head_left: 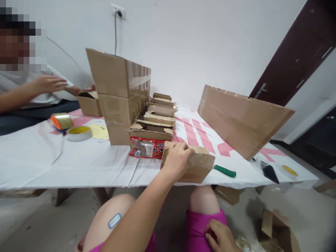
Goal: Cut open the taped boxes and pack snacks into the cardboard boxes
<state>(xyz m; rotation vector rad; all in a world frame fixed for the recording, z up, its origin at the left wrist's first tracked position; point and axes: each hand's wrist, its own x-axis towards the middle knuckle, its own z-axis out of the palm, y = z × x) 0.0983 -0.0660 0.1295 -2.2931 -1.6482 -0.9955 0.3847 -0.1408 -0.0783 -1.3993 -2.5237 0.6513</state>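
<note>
A small cardboard box (196,169) sits at the table's near edge, and my left hand (180,155) is closed over its top. Just left of it lies a red and clear snack packet (147,147), partly covered by the box. A green-handled tool (225,171) lies by the box's right side; its other end is hidden. My right hand (219,235) rests on my right thigh, fingers loosely bent and apart, holding nothing.
Taped cardboard boxes (111,75) are stacked left of a row of open boxes (152,132). A cardboard panel (241,120) stands at right. Tape rolls (88,134) lie at left. Across the table, a person's hand (49,84) is near an open box (90,106). A torn carton (278,231) is on the floor.
</note>
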